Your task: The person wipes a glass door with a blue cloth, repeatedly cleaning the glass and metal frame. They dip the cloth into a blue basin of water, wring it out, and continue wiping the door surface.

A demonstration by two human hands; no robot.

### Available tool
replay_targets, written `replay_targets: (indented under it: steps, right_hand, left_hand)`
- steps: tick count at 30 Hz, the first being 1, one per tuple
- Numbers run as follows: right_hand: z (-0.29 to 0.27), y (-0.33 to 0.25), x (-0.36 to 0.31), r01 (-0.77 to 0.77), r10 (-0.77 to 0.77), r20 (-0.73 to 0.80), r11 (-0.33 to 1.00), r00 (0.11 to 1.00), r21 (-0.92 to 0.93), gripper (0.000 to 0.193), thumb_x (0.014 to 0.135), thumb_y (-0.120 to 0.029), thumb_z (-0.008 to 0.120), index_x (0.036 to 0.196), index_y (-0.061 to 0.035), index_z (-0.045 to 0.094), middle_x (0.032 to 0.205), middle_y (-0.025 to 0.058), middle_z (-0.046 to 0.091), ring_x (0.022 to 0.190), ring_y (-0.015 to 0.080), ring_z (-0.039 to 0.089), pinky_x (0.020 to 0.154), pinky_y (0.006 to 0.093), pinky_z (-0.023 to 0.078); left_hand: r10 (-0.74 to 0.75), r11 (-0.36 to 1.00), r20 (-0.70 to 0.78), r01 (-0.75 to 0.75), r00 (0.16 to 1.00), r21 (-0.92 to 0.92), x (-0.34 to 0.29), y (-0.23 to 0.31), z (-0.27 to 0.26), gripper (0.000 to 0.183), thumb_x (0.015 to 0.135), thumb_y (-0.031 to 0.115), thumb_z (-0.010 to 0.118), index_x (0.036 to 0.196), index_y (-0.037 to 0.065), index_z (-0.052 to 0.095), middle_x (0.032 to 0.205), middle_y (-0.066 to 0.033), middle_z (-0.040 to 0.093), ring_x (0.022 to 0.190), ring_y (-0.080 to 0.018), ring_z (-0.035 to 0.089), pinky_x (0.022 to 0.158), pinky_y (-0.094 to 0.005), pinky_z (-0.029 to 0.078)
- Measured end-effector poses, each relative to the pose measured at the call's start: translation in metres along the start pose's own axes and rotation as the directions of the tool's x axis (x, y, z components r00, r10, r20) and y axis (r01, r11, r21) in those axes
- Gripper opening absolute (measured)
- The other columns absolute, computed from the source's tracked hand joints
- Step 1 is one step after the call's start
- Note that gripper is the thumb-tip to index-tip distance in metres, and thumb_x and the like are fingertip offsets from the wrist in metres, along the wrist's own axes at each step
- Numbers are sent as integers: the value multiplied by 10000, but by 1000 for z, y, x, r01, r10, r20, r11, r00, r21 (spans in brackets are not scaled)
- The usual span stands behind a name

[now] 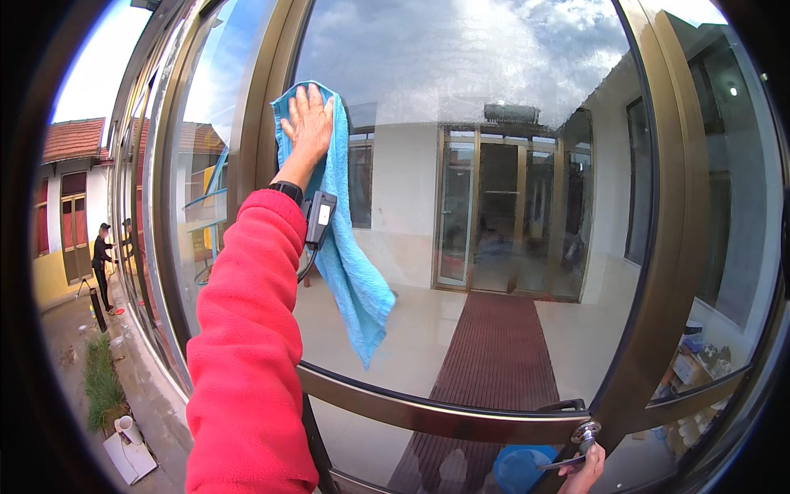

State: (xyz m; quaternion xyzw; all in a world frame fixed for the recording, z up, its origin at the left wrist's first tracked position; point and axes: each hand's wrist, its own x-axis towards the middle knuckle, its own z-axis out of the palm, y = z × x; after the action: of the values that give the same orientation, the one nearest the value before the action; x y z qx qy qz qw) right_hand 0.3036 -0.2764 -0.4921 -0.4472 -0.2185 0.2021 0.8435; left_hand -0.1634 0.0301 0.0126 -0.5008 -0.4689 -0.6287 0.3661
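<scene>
My left hand, in a red fleece sleeve, presses a light blue towel against the upper left of a large glass pane, close to the frame. Its fingers spread over the cloth, and the rest of the towel hangs down past my wrist. A dark watch band and a small grey device with a cable sit at that wrist. Low on the right, my right hand closes around the metal door handle, below a round lock. Only part of that hand shows.
A bronze metal frame borders the pane. Mist or streaks mark its upper part. Through the glass show a brown ribbed mat and a blue basin. Far left, another person stands by the windows, near a grass strip.
</scene>
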Motion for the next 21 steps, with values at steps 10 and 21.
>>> replay_targets:
  steps: [10, 21]
  right_hand:
    - [-9, 6, 5, 30, -32, 116, 999, 993, 19, 323, 1002, -308, 439, 1166, -42, 518, 784, 46, 506, 508, 116, 501, 402, 231, 415]
    - [-17, -109, 23, 733, -583, 471, 373, 662, -569, 337, 927, -102, 565, 1225, 53, 548, 1128, 197, 560, 1026, 311, 575, 924, 395, 454]
  left_hand:
    - [569, 813, -84, -575, 818, -91, -82, 172, -23, 640, 977, 426, 468, 1510, 111, 302, 1587, -138, 218, 1458, -342, 206, 1149, -617, 109]
    - [762, 549, -203, -780, 615, -299, -153, 174, -66, 172, 882, 161, 638, 1038, 100, 600, 913, -78, 603, 832, -287, 612, 689, -363, 511]
